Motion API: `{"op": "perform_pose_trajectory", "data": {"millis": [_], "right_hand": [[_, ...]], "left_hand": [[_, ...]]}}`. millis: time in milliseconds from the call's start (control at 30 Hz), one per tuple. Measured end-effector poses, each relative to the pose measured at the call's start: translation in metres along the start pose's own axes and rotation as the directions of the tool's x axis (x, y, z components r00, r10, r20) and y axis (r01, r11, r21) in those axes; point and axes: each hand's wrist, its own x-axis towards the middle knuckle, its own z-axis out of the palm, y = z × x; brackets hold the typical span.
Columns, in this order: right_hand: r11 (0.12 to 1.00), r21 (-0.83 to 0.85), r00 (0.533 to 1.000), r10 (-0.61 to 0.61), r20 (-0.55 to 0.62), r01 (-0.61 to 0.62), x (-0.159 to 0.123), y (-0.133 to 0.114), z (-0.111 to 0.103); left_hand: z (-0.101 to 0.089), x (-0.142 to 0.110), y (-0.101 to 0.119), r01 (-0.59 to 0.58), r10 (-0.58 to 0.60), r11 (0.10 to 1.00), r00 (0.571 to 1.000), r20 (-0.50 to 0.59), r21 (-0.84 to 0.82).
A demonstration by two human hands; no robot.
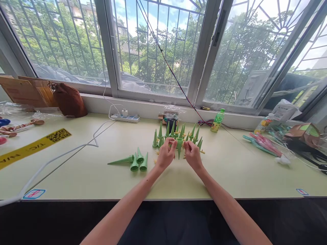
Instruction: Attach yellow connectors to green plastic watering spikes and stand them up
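Note:
Point down between my hands is a hollow green plastic cone [179,147], its wide rim uppermost. My left hand [166,154] is closed on the left side of that rim. Close by on the right, my right hand [194,156] is pinched shut; whatever its fingertips hold is hidden. Behind both hands stands a cluster of green cones [155,140], tips up, with small yellow pieces [202,151] sticking out among them. Left of my hands is a smaller group: several cones upright [143,162] and one cone lying on its side [121,160].
A white cable [76,147] crosses the pale table [230,177] to a power strip [127,117] by the window. A green-capped bottle [218,120] stands at the back. Plastic packaging [268,145] clutters the right; wooden toys [20,126] and a brown pouch [69,100] are left.

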Motion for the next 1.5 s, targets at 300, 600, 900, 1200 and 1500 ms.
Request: {"op": "perform_pose_trajectory", "data": {"millis": [300,600,900,1200,1500], "right_hand": [[0.996,-0.011,0.992,-0.091,0.086,0.092,-0.002,-0.003,-0.002],[0.995,0.021,0.990,-0.099,0.099,0.098,-0.002,-0.002,-0.004],[0.996,0.043,0.992,-0.083,0.095,0.079,-0.002,0.000,-0.005],[0.998,0.047,0.995,-0.039,0.096,0.035,-0.001,0.003,-0.004],[0.996,0.090,0.995,-0.009,0.098,0.000,0.000,0.002,-0.005]], "left_hand": [[-0.005,0.003,0.000,0.443,-0.362,0.877,0.862,0.354,-0.184],[-0.010,0.005,-0.001,0.576,-0.409,0.765,0.781,0.472,-0.289],[-0.011,0.004,-0.002,0.565,-0.375,0.763,0.784,0.495,-0.315],[-0.009,0.001,0.000,0.396,-0.253,0.877,0.862,0.440,-0.272],[-0.009,-0.001,0.004,0.323,-0.224,0.927,0.885,0.408,-0.190]]}}
